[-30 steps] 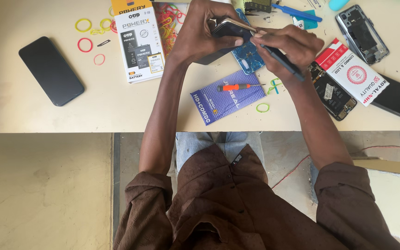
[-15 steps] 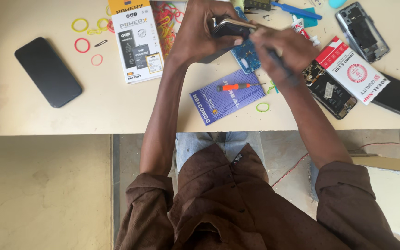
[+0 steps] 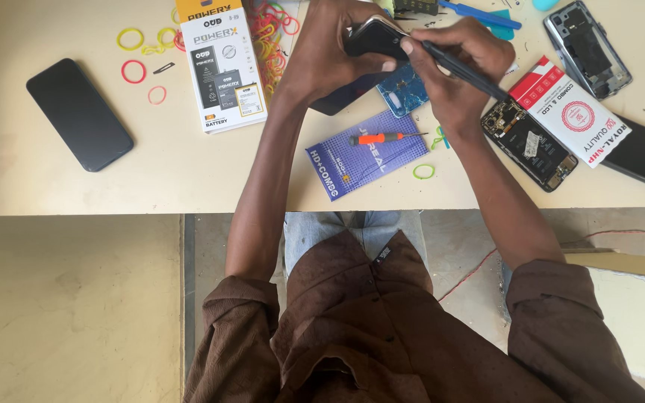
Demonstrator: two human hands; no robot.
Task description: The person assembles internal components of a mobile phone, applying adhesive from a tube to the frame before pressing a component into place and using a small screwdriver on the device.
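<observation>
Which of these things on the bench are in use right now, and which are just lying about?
In use: left hand gripping dark phone; right hand working black tool at it.

Lying about: orange screwdriver, black phone, white box, rubber bands.

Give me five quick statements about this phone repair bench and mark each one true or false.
1. The left hand grips a dark phone held up off the table. True.
2. The right hand is empty. False: it holds a thin dark tool with its tip at the phone.
3. The orange-handled screwdriver lies on a blue packet. True.
4. The black phone at the far left sits on top of the white battery box. False: it lies flat on the table, apart from the box.
5. Coloured rubber bands are scattered on the table. True.
</observation>
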